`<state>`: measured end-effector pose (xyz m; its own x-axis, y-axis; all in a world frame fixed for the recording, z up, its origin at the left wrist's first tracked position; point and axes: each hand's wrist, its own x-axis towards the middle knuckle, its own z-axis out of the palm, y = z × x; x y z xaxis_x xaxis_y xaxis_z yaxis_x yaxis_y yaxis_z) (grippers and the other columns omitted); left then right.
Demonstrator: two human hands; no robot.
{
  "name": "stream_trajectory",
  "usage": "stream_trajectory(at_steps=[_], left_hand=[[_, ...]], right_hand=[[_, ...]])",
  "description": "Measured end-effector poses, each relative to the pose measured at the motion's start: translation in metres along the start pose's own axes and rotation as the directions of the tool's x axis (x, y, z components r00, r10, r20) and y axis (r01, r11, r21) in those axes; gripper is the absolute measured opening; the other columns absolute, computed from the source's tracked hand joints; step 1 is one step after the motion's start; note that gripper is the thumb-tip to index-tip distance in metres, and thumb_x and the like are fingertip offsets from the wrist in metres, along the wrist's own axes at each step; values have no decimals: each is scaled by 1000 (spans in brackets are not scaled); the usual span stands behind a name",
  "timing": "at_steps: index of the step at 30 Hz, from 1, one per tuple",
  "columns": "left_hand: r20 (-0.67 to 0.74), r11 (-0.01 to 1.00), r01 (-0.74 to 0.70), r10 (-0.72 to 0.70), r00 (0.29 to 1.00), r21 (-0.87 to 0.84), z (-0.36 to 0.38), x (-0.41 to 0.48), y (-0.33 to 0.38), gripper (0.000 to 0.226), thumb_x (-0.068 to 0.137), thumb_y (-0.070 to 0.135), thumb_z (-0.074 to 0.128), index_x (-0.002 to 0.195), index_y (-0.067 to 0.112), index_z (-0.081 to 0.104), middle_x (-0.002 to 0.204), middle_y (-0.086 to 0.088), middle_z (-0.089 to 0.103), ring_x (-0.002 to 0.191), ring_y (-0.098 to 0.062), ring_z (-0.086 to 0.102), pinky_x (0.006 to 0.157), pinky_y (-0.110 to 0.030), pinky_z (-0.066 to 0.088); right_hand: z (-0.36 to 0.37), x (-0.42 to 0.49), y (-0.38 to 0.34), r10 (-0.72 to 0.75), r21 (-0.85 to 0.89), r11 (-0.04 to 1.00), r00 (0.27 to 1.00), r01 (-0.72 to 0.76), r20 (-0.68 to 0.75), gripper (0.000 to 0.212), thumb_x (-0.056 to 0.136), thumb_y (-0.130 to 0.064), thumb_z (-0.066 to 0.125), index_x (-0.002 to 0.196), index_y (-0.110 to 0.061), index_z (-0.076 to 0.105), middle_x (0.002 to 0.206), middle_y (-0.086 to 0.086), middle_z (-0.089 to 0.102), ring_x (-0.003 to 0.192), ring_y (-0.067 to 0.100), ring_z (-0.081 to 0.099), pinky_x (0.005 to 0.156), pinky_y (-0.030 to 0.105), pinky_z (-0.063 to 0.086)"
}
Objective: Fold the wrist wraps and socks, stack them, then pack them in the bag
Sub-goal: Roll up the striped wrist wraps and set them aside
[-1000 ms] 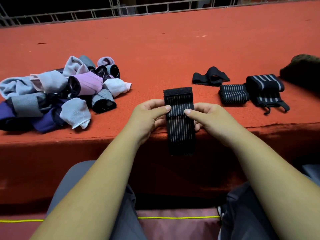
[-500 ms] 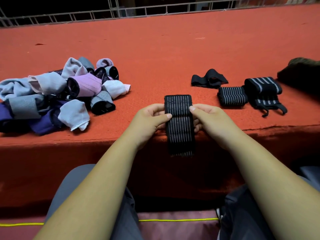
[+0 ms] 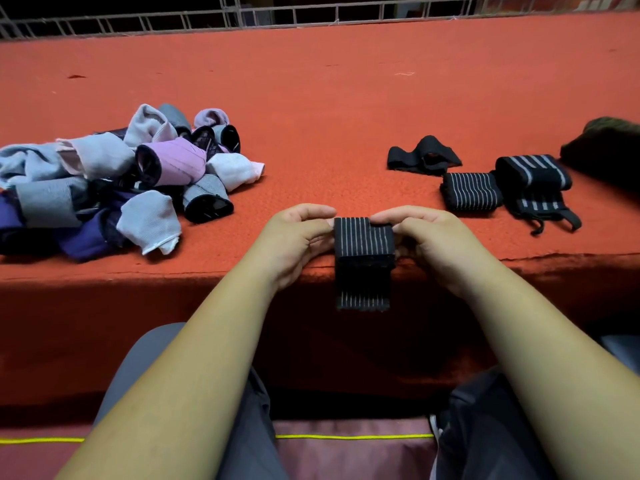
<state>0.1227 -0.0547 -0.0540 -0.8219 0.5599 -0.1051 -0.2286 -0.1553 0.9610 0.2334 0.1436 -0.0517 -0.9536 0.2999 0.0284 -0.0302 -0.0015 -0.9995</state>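
A black wrist wrap with thin white stripes (image 3: 363,244) lies at the front edge of the red surface, its far end doubled back toward me and its tail hanging over the edge. My left hand (image 3: 294,237) pinches its left side and my right hand (image 3: 426,237) pinches its right side. A pile of folded socks (image 3: 114,181) in grey, lilac, purple and white lies at the left. At the right lie a folded striped wrap (image 3: 471,192), a thicker striped wrap with loose straps (image 3: 533,185) and a plain black wrap (image 3: 424,155).
The red cloth-covered surface (image 3: 346,98) stretches back to a white metal railing (image 3: 311,12). A dark bundle (image 3: 606,150) sits at the far right edge. Below, between my knees, lies maroon fabric with a yellow cord (image 3: 353,437).
The wrap's far end has been folded back toward me, so the part on the surface is shorter and thicker. Both hands kept hold of its sides and shifted slightly.
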Motion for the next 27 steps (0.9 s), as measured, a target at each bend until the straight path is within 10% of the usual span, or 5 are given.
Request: stream_trajectory(at_steps=[8, 17, 27], left_hand=[[-25, 999, -33, 34, 999, 18, 8, -2, 1, 4, 101, 4, 65, 99, 7, 66, 93, -9, 79, 85, -16, 77, 77, -26, 61], [135, 963, -89, 56, 989, 254, 8, -5, -4, 32, 96, 6, 74, 127, 5, 65, 116, -12, 79, 110, -29, 75, 98, -42, 57], [-50, 988, -151, 153, 987, 44, 6, -2, -6, 32, 98, 5, 71, 129, 5, 65, 119, -10, 79, 106, -21, 76, 85, -33, 59]], right_hand=[[-6, 2, 7, -48, -14, 999, 999, 48, -7, 23, 100, -2, 64, 106, -13, 83, 113, 15, 79, 97, 22, 69, 90, 47, 55], [1, 1, 9, -94, 61, 993, 987, 103, -134, 26, 98, -2, 70, 118, -18, 75, 99, 1, 74, 89, 25, 65, 78, 40, 54], [1, -1, 1, -53, -232, 971, 997, 65, 58, 19, 102, -34, 70, 111, -21, 80, 86, 6, 76, 77, 11, 65, 82, 33, 55]])
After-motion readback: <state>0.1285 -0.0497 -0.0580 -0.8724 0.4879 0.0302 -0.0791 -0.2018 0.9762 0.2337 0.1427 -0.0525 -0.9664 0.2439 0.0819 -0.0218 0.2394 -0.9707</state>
